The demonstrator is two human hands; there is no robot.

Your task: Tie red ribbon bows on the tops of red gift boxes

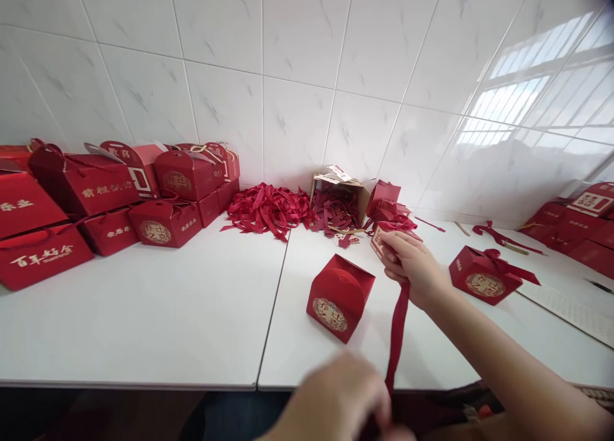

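Observation:
My right hand (412,265) is closed on a dark red ribbon (398,332), which hangs from it toward the table's front edge. At the bottom of the view my left hand (336,396) is blurred, its fingers curled around the ribbon's lower part. Between and beyond the hands stands a small red gift box (338,297) with a round gold emblem, its top flaps folded together and no ribbon on it. Just behind my right fingers sits a printed card (377,241), partly covered by them.
Left, red boxes (165,222) stand stacked. By the wall lie a heap of red ribbons (268,208) and an open carton (362,201) of darker ones. A bow-tied box (484,275) and a pen (598,286) are on the right. A seam (273,307) divides the white tables.

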